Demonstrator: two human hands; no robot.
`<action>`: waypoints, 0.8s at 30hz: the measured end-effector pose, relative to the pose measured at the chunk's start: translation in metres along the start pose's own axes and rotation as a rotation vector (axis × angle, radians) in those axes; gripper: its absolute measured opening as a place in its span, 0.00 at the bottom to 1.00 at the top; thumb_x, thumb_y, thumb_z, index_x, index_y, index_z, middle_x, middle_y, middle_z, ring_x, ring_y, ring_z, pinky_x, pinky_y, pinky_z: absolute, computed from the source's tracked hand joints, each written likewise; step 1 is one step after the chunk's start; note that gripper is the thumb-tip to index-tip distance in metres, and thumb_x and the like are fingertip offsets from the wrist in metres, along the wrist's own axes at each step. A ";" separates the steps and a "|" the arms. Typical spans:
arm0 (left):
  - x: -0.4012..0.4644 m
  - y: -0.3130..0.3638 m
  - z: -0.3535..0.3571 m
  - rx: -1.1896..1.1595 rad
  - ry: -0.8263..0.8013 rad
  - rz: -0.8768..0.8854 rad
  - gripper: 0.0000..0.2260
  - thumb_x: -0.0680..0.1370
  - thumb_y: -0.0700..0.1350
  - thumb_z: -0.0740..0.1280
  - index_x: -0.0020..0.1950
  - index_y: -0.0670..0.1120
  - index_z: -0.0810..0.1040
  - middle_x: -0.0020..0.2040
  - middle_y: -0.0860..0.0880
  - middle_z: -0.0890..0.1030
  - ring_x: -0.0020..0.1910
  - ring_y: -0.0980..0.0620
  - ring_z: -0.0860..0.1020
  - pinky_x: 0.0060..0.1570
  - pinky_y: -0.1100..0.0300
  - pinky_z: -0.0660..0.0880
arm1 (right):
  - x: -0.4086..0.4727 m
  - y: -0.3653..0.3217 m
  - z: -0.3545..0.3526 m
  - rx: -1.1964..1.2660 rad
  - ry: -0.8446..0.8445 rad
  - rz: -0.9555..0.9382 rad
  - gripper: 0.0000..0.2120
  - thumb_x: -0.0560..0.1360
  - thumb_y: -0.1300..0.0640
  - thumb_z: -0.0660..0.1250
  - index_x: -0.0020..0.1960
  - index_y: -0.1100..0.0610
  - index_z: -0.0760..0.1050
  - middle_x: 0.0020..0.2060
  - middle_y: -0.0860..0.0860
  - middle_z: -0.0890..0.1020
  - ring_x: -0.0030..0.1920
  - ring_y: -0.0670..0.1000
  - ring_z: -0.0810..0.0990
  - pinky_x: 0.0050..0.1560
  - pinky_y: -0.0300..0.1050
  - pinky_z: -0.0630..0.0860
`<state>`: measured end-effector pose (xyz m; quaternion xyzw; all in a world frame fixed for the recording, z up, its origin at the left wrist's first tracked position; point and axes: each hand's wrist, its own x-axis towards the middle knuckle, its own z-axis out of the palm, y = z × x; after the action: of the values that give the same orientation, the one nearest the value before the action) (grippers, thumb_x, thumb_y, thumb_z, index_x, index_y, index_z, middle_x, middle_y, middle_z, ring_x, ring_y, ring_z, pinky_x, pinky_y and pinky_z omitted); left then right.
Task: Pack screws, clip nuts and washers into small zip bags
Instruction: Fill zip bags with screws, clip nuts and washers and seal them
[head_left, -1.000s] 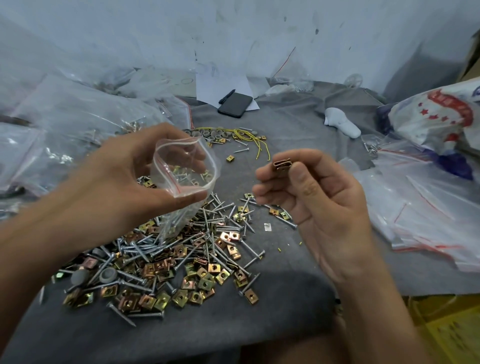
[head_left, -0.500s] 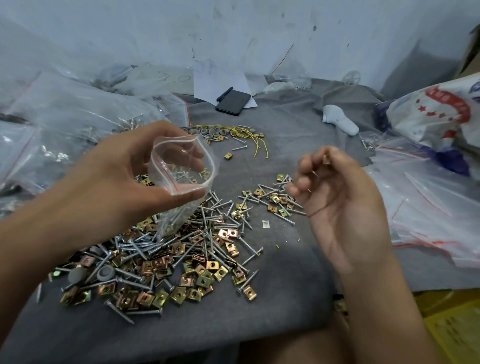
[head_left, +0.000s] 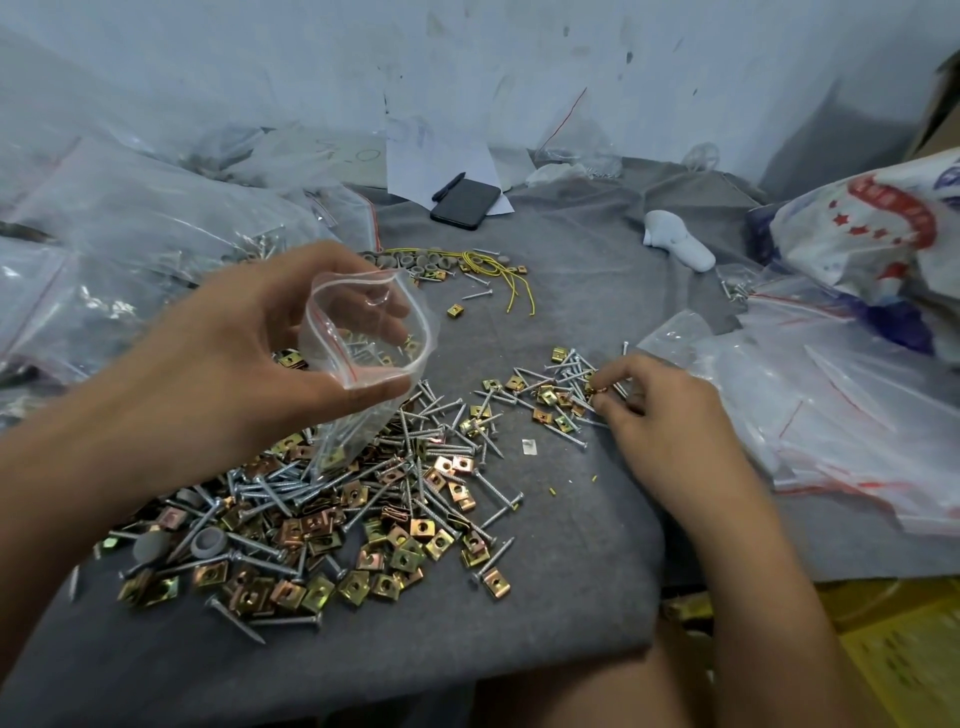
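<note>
The left hand (head_left: 244, 353) holds one small zip bag (head_left: 363, 358) above the tabletop (head_left: 571, 571), thumb and fingers curled round its open, red-striped mouth; a few screws and a clip nut show through its lower end. The right hand (head_left: 660, 415) reaches into the smaller heap of screws and clip nuts (head_left: 556, 395), fingertips pinching a brass clip nut (head_left: 593, 391). The main heap (head_left: 332, 509) is too tangled to count. One black phone (head_left: 465, 203) lies beyond. The printed bag (head_left: 872, 234), cut off at right, carries red stars; its lettering is unreadable.
</note>
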<state>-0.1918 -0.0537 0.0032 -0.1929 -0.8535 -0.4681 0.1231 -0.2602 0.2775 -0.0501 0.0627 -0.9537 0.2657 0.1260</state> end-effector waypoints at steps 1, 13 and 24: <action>0.000 0.000 0.000 0.005 0.000 0.000 0.26 0.69 0.68 0.79 0.64 0.62 0.79 0.59 0.59 0.86 0.58 0.57 0.86 0.56 0.50 0.84 | 0.000 -0.001 0.001 -0.013 -0.005 0.016 0.04 0.77 0.54 0.73 0.50 0.47 0.82 0.38 0.44 0.82 0.45 0.52 0.80 0.50 0.51 0.78; -0.001 0.006 0.001 0.001 -0.005 -0.012 0.24 0.68 0.65 0.79 0.61 0.63 0.80 0.58 0.59 0.87 0.58 0.58 0.85 0.62 0.48 0.79 | 0.001 -0.005 -0.004 0.044 0.058 0.242 0.04 0.74 0.50 0.77 0.46 0.49 0.85 0.45 0.51 0.86 0.52 0.54 0.83 0.54 0.51 0.78; 0.000 0.012 0.000 -0.010 -0.008 -0.034 0.24 0.66 0.65 0.78 0.60 0.64 0.80 0.57 0.59 0.87 0.59 0.58 0.85 0.63 0.51 0.81 | -0.001 -0.001 -0.003 0.070 0.095 0.171 0.05 0.75 0.50 0.77 0.44 0.50 0.84 0.40 0.50 0.85 0.48 0.54 0.82 0.51 0.53 0.78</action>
<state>-0.1864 -0.0479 0.0116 -0.1806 -0.8549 -0.4735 0.1108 -0.2585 0.2784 -0.0470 -0.0272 -0.9386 0.3115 0.1459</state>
